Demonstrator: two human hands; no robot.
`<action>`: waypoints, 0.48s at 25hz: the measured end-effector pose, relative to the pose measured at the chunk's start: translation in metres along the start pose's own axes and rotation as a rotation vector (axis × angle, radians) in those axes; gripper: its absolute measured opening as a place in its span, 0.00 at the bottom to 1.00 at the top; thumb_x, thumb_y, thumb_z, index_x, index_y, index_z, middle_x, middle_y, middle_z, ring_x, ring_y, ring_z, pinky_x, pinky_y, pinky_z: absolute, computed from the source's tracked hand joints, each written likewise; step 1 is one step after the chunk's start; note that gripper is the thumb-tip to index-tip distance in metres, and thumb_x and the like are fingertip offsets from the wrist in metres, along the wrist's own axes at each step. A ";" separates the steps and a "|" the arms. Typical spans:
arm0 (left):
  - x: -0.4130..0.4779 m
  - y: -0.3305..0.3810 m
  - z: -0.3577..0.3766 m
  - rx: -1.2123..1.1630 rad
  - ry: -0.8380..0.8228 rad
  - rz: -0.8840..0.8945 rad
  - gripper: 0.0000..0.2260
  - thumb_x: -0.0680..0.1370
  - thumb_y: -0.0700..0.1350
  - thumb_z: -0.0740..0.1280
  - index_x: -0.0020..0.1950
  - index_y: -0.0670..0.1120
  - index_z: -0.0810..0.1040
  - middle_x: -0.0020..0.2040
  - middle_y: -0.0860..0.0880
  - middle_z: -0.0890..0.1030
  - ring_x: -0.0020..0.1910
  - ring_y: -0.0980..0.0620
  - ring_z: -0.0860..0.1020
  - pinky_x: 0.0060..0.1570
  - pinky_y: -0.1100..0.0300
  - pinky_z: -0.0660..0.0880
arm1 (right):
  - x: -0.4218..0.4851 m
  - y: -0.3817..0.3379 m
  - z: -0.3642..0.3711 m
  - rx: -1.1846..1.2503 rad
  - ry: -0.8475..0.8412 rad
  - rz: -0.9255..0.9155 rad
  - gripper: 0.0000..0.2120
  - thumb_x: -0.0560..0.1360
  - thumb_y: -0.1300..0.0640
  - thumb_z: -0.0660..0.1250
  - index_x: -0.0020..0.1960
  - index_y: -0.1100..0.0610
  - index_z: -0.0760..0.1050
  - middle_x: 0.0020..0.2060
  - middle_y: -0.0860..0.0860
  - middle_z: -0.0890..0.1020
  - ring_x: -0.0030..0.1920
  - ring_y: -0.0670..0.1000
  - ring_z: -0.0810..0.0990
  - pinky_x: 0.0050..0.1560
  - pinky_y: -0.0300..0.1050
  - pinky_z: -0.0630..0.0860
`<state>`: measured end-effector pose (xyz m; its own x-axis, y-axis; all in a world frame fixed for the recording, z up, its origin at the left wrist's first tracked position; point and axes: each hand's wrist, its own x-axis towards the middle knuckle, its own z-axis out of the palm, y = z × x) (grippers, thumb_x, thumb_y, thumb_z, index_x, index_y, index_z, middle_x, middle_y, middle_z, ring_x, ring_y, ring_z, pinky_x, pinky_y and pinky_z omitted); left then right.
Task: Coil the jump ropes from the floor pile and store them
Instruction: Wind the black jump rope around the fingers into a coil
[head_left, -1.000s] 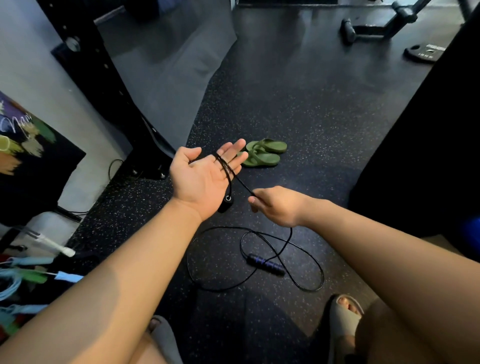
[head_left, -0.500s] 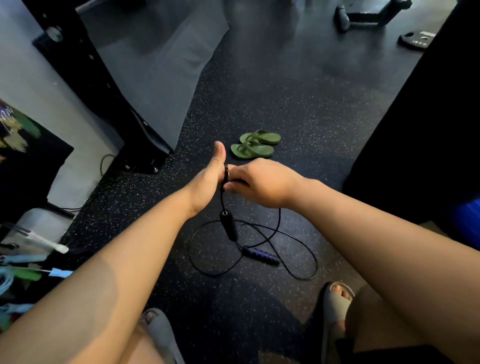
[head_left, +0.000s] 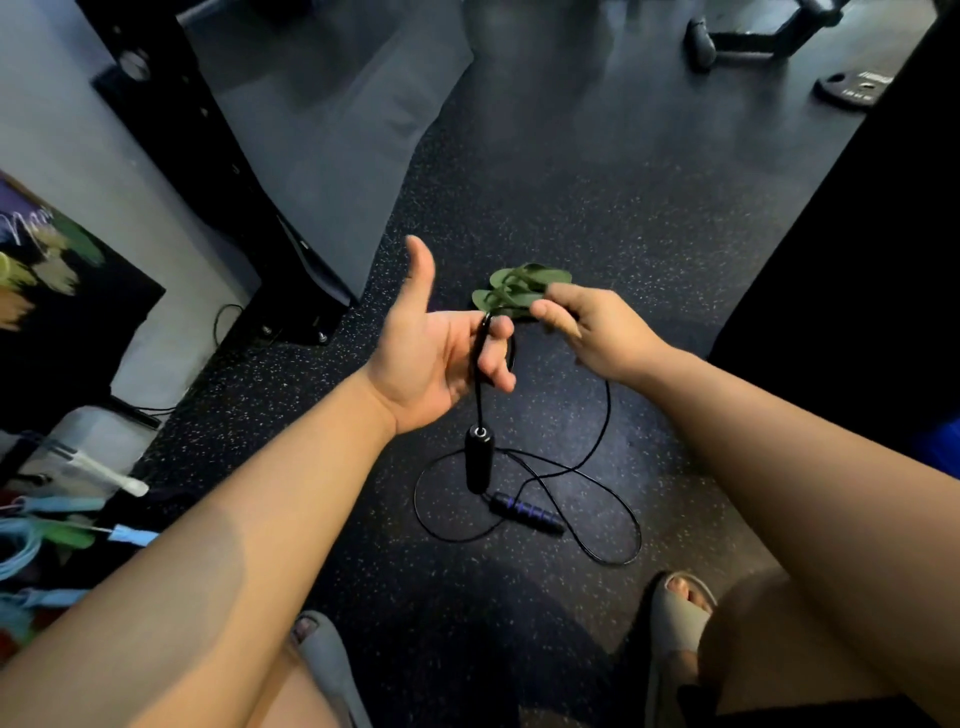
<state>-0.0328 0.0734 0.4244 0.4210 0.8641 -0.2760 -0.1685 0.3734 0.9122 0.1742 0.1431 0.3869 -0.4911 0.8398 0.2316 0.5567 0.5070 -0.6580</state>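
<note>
Left hand (head_left: 441, 358): thumb up, fingers curled through a turn of jump rope (head_left: 609, 410) | black handle (head_left: 479, 460): hangs directly below it, long axis vertical | right hand (head_left: 592, 327): just beside, pinching the cord | slack and second handle (head_left: 524, 512): on floor (head_left: 571, 208) beneath both hands

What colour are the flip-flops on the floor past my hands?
The pair of flip-flops is olive green; head view shows it best.
</note>
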 end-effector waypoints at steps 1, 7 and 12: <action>-0.001 0.001 -0.001 -0.139 0.007 0.023 0.47 0.67 0.82 0.40 0.44 0.41 0.76 0.31 0.47 0.73 0.34 0.44 0.77 0.55 0.49 0.68 | -0.001 0.000 0.005 0.020 -0.019 0.062 0.18 0.83 0.50 0.59 0.44 0.64 0.74 0.32 0.49 0.73 0.32 0.41 0.73 0.34 0.33 0.69; -0.003 0.007 -0.010 -0.562 0.076 0.252 0.51 0.66 0.83 0.45 0.60 0.39 0.74 0.49 0.43 0.81 0.56 0.40 0.80 0.63 0.51 0.74 | -0.002 -0.012 0.034 0.108 -0.233 0.207 0.18 0.83 0.45 0.55 0.44 0.55 0.75 0.29 0.51 0.73 0.28 0.53 0.77 0.32 0.52 0.81; -0.001 0.009 -0.020 -0.647 0.163 0.332 0.53 0.66 0.83 0.48 0.67 0.37 0.68 0.63 0.39 0.78 0.69 0.38 0.75 0.63 0.49 0.74 | -0.002 -0.034 0.039 0.007 -0.358 0.158 0.17 0.84 0.47 0.54 0.47 0.55 0.76 0.32 0.49 0.75 0.31 0.47 0.77 0.33 0.46 0.77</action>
<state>-0.0527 0.0826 0.4266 0.1274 0.9864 -0.1042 -0.7758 0.1645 0.6091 0.1300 0.1163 0.3806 -0.6030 0.7860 -0.1366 0.6401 0.3745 -0.6708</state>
